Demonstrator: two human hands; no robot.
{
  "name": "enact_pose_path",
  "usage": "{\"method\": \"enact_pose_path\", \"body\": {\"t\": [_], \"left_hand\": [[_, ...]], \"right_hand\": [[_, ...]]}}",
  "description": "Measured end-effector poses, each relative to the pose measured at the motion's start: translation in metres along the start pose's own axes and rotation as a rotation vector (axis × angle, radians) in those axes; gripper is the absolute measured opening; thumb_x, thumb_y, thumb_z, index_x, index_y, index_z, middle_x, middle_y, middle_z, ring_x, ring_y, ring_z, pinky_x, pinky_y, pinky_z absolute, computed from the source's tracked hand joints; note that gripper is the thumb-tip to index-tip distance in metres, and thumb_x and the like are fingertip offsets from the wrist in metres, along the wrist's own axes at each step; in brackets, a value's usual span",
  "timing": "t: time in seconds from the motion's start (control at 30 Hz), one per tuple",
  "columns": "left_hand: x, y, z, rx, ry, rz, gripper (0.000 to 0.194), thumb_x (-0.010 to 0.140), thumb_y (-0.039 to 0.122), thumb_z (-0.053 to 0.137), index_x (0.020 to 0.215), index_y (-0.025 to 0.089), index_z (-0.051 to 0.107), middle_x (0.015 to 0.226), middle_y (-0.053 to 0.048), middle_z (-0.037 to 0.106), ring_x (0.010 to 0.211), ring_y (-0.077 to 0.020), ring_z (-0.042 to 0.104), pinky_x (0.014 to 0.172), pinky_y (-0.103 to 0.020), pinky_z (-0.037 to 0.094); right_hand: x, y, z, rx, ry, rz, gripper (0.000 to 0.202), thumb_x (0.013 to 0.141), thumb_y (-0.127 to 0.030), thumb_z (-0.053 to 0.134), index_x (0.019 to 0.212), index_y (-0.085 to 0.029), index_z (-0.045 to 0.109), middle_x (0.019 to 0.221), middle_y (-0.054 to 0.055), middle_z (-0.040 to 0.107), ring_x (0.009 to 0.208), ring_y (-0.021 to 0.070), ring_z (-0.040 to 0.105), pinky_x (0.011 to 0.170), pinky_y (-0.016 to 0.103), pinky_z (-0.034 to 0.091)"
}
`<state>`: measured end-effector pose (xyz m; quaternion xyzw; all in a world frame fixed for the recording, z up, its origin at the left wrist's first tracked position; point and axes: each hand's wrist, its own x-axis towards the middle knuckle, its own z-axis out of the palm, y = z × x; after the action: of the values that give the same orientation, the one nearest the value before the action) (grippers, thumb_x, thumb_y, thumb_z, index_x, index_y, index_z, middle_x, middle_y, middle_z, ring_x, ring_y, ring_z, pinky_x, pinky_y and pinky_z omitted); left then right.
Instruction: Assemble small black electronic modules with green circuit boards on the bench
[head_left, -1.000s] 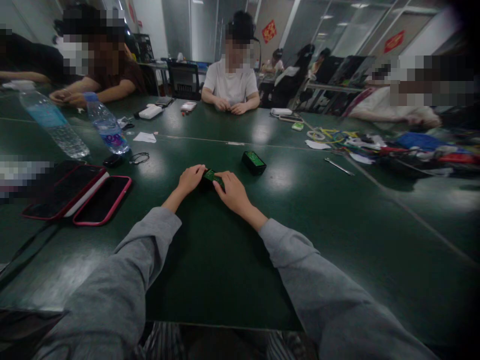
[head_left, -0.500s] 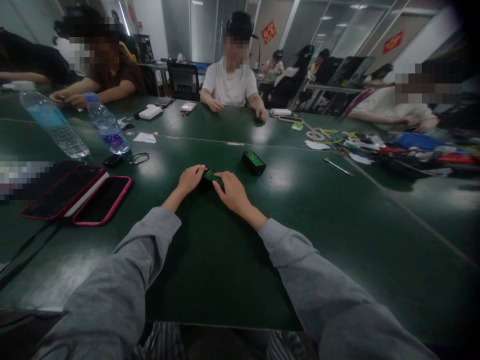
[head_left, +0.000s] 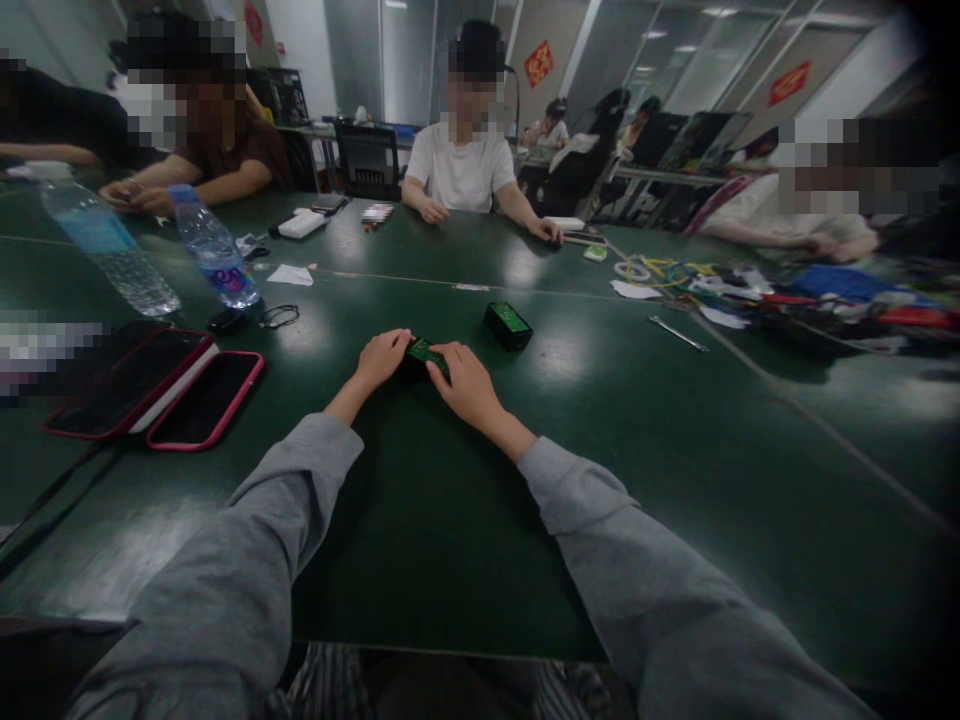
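Observation:
Between my hands, on the dark green table (head_left: pixel 442 520), is a small black box with a green circuit board (head_left: pixel 422 350) in its top. My left hand (head_left: pixel 381 358) is closed on the left end of this box, thumb and fingers at its edge. From the right, my right hand (head_left: pixel 466 382) grips the other end, its fingers curled over the board's side. Part of the box is hidden behind the fingers. Just beyond my right hand sits a second black box (head_left: pixel 510 327), its green circuit board facing up.
Two water bottles (head_left: pixel 219 250) stand on the left, behind phones in red cases (head_left: pixel 206 402). A wrench (head_left: pixel 677 333) lies to the right, near a heap of cables and tools (head_left: pixel 810 310). Across the table sits a person in a white shirt (head_left: pixel 465 165).
My hands and the box between them have hardly moved. Across the table, the person's hand on a small dark object has slid to the right.

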<state>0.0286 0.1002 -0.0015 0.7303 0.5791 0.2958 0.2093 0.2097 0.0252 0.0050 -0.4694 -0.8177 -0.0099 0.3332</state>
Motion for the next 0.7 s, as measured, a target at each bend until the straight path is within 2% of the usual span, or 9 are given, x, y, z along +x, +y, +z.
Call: {"method": "enact_pose_path", "body": {"t": [0.37,0.7], "left_hand": [[-0.0011,0.0015,-0.0016,0.003,-0.003,-0.009,0.049,0.095,0.049,0.029,0.101,0.023,0.070,0.107,-0.006,0.071,0.100,-0.0226,0.063,0.088,-0.034,0.045],[-0.0008,0.0016,-0.0019,-0.013,-0.005,0.000,0.050,0.095,0.049,0.029,0.100,0.022,0.071,0.104,-0.006,0.071,0.097,-0.0232,0.063,0.087,-0.035,0.045]], "right_hand": [[0.0001,-0.0015,-0.0013,-0.016,-0.001,-0.006,0.033,0.099,-0.034,0.040,0.119,-0.012,0.055,0.110,0.013,0.060,0.100,0.0247,0.055,0.091,0.040,0.045],[-0.0001,0.0001,-0.0003,0.005,-0.012,0.015,0.033,0.099,-0.036,0.039,0.120,-0.016,0.055,0.111,0.012,0.059,0.101,0.0251,0.055,0.089,0.041,0.046]]}}
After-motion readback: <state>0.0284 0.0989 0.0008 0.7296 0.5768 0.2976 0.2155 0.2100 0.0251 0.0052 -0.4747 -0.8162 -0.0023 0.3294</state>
